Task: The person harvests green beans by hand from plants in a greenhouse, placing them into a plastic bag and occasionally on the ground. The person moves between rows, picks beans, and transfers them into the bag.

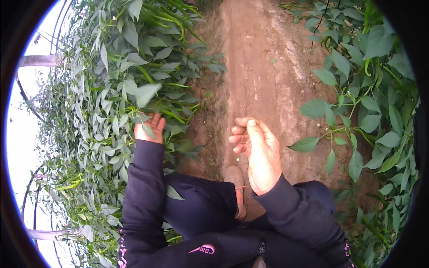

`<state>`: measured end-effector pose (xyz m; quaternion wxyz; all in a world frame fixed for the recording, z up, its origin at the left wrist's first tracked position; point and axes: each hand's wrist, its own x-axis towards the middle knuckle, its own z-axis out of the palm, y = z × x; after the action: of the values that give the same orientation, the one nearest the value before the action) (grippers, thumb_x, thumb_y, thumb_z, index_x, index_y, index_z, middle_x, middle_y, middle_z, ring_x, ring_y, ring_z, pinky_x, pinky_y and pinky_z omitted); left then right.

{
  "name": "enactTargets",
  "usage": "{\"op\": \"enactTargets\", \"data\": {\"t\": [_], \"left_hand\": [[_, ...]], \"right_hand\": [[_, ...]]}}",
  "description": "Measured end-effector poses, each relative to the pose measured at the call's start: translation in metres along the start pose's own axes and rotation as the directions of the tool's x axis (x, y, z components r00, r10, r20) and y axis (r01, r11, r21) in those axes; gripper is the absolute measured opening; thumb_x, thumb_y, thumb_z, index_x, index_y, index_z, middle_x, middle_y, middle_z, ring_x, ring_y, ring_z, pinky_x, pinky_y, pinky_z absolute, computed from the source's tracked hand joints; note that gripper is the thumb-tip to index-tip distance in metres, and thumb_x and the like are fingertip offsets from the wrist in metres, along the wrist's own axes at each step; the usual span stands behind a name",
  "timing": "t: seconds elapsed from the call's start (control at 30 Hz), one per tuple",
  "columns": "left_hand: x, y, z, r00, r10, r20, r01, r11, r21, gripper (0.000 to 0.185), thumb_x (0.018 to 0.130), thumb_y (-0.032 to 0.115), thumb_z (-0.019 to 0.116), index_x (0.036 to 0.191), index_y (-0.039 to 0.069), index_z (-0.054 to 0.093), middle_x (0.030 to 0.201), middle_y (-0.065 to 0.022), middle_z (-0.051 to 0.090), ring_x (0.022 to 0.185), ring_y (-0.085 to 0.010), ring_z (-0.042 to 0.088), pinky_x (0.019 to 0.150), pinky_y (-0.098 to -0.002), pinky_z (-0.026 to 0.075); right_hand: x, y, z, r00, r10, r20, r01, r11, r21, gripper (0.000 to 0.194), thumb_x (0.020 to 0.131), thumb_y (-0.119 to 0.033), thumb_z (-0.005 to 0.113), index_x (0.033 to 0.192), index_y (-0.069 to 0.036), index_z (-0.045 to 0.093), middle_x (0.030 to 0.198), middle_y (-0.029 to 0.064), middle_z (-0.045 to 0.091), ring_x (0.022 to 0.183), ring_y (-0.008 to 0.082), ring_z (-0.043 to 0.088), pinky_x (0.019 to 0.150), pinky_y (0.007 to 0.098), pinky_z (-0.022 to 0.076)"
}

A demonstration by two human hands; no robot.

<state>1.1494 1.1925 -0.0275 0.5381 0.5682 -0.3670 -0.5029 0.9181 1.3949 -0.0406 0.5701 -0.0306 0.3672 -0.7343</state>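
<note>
My left hand (149,129) reaches into the pepper plants (114,83) at the left, palm up, with leaves lying across part of it. Its fingertips are near a long green chilli pepper (173,116); whether they touch anything is hidden by leaves. Over the dirt path, my right hand (256,144) is raised with its thumb against the index finger and the other fingers curled loosely. Nothing can be made out between thumb and finger. A bunch of long green peppers (174,20) hangs higher up in the left row.
A bare dirt path (264,67) runs between two plant rows. The right row (368,117) leans branches over the path's edge. My shoe (234,177) and bent knees are below my hands. Metal hoops of a greenhouse frame (38,61) show at far left.
</note>
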Motion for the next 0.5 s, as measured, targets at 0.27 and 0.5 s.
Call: {"op": "enactTargets", "data": {"t": [0.27, 0.5], "left_hand": [[0.001, 0.059, 0.011, 0.957, 0.281, -0.068, -0.289, 0.932, -0.219, 0.046, 0.094, 0.046, 0.040, 0.116, 0.006, 0.048, 0.112, -0.0106, 0.056, 0.106, -0.0269, 0.053, 0.095, -0.0447, 0.040], [-0.024, 0.099, -0.042, 1.000, -0.010, 0.023, 0.017, 0.947, -0.320, 0.016, 0.091, 0.011, 0.046, 0.102, 0.002, 0.053, 0.085, -0.0067, 0.060, 0.068, -0.0193, 0.057, 0.077, -0.0405, 0.052]], "right_hand": [[0.019, 0.009, -0.010, 0.998, 0.038, -0.057, -0.040, 0.999, -0.028, 0.027, 0.097, -0.024, 0.044, 0.101, -0.002, 0.059, 0.086, 0.0042, 0.060, 0.072, 0.0088, 0.058, 0.061, 0.0212, 0.0451], [0.029, 0.012, -0.018, 0.994, 0.110, 0.000, -0.110, 0.993, -0.042, 0.027, 0.097, -0.023, 0.043, 0.103, -0.001, 0.056, 0.087, 0.0054, 0.059, 0.074, 0.0110, 0.058, 0.062, 0.0225, 0.0455]]}}
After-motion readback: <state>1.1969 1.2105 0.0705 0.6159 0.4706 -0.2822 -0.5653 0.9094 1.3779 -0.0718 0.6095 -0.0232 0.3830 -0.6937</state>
